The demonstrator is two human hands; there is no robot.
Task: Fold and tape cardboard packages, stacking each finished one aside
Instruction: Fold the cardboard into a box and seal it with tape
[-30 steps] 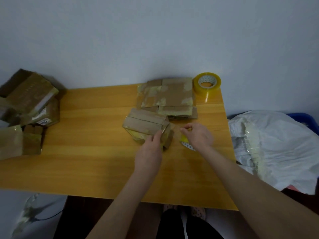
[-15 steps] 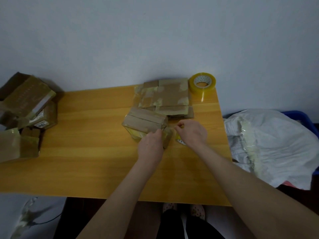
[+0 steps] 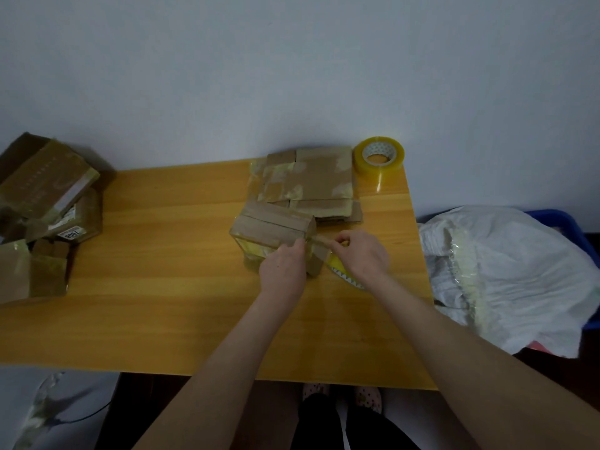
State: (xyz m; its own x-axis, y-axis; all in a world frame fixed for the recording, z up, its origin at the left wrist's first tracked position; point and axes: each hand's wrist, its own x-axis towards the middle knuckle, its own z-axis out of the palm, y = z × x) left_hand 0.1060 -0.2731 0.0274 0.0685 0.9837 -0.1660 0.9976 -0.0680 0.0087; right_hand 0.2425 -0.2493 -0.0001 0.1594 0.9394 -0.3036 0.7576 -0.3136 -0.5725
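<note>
A small brown cardboard box [image 3: 269, 230] with tape on it sits in the middle of the wooden table [image 3: 162, 287]. My left hand [image 3: 284, 271] presses on its near right end. My right hand [image 3: 362, 254] pinches a strip of tape at the box's right top corner; a yellow toothed tape cutter [image 3: 341, 271] shows under it. Behind the box lies a flattened, taped cardboard sheet [image 3: 311, 180]. A roll of clear yellowish tape [image 3: 378, 154] stands at the table's far right corner.
Several taped boxes [image 3: 45, 196] are piled at the table's left end. A crumpled white plastic bag [image 3: 506, 274] fills a blue bin [image 3: 565, 219] to the right of the table. A wall rises just behind the table.
My right hand has moved left, from beside the box to its top right corner. My left hand has stayed on the box's near end.
</note>
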